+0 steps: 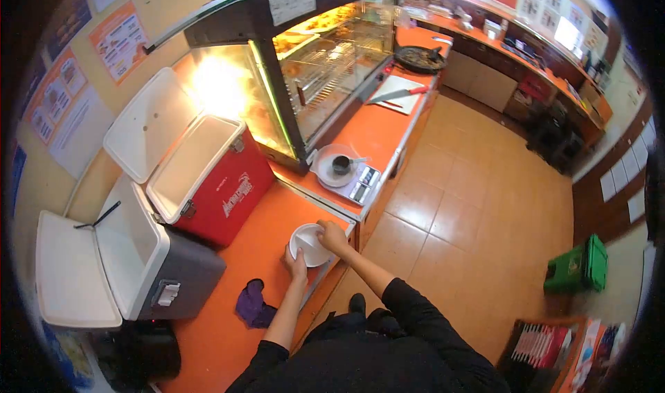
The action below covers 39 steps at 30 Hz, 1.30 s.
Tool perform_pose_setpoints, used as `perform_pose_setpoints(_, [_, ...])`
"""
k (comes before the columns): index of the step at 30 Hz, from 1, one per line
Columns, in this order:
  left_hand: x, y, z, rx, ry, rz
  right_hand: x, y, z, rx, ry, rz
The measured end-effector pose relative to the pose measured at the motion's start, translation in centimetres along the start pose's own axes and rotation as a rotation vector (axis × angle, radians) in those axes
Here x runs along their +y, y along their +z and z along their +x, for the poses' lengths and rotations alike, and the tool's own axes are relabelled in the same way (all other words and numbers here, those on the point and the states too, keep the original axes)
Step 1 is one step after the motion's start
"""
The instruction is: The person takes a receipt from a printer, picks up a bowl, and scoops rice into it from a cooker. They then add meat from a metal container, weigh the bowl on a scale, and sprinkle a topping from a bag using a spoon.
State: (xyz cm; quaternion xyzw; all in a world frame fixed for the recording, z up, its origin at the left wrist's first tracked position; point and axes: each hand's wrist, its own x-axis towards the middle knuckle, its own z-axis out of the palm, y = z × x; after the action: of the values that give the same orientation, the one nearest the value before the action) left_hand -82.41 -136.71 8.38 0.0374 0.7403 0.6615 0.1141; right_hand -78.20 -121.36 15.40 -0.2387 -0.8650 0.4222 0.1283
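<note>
A white round bowl (315, 253) is held just over the orange counter (242, 265), near its front edge. My left hand (296, 263) grips the bowl's lower left side, thumb at the rim. At the upper right rim is my right hand (332, 237), its fingers closed and partly reaching inside; whether they pinch something besides the rim is too small to tell. A purple cloth (254, 306) lies on the counter to the left of my left forearm. Beyond the bowl, a kitchen scale (361, 185) stands by a clear bowl (323, 166) with a dark cup (341, 164).
An open red cooler (235, 185) and an open grey cooler (183, 275) stand at left. Behind the scale is a lit glass display case (332, 60). A red-handled knife (402, 95) rests on a white board (409, 104), with a dark pan (420, 59) beyond.
</note>
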Motion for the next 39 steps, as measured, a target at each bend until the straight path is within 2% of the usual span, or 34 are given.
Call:
perform_pose_setpoints(3, [-1.1, 0.7, 1.3, 0.151, 0.013, 0.128, -0.2, 0.0, 1.7, -0.092, -0.069, -0.027])
perform_pose_setpoints(5, [2.9, 1.1, -0.2, 0.342, -0.050, 0.741, -0.2, 0.1, 2.7, -0.139, -0.125, -0.034])
perform_pose_setpoints(6, [4.2, 1.2, -0.5, 0.372, -0.074, 0.736, 0.1, 0.1, 3.1, -0.172, -0.143, -0.037])
perform_pose_setpoints(8, [5.4, 1.4, -0.9, 0.319, -0.244, 0.436, 0.7, 0.2, 3.3, -0.272, -0.164, -0.035])
perform_pose_setpoints(9, [3.8, 1.4, -0.7, 0.346, -0.260, 0.431, 1.0, 0.3, 3.3, -0.300, -0.178, -0.036])
perform_pose_setpoints(11, [-0.6, 1.4, 0.2, 0.450, -0.187, 0.176, 1.5, 0.5, 3.4, -0.338, -0.098, 0.039])
perform_pose_setpoints(15, [-0.8, 1.4, -0.2, 0.486, -0.204, 0.173, 0.8, 0.1, 3.7, -0.452, -0.071, 0.012])
perform_pose_setpoints(18, [0.1, 1.2, -0.2, 0.512, -0.309, 0.285, 0.8, -0.1, 3.8, -0.489, -0.042, 0.010])
perform_pose_setpoints(21, [-1.0, 0.5, -0.5, 0.535, -0.255, 0.292, 1.7, 0.7, 4.4, -0.539, -0.027, 0.020])
perform_pose_setpoints(25, [1.5, 1.0, -0.9, 0.581, -0.186, 0.440, 2.0, -0.7, 5.3, -0.644, -0.070, 0.042])
perform_pose_setpoints(28, [1.9, 2.5, -1.5, 0.679, -0.295, 0.317, 1.6, -2.0, 4.9, -0.728, -0.142, -0.033])
perform_pose_setpoints(30, [2.0, 2.3, -1.1, 0.648, -0.283, 0.247, 1.3, -2.1, 5.1, -0.714, -0.189, -0.111])
perform_pose_setpoints(31, [3.4, 2.6, -1.7, 0.644, -0.339, 0.266, 1.2, -2.4, 5.6, -0.709, -0.188, -0.108])
perform_pose_setpoints(34, [2.9, 1.3, -1.8, 0.574, -0.415, 0.245, -0.8, -5.5, 7.9, -0.556, -0.437, 0.002])
perform_pose_setpoints(35, [1.8, 0.8, -1.8, 0.612, -0.343, 0.264, -2.7, -7.7, 9.7, -0.470, -0.484, 0.079])
perform_pose_setpoints(37, [2.5, 1.4, -1.0, 0.638, -0.263, 0.277, -5.9, -11.7, 14.2, -0.016, -0.651, 0.243])
perform_pose_setpoints(39, [8.3, 4.5, -1.5, 0.792, 0.118, 0.854, -8.1, -15.2, 19.8, 0.283, -0.628, 0.228])
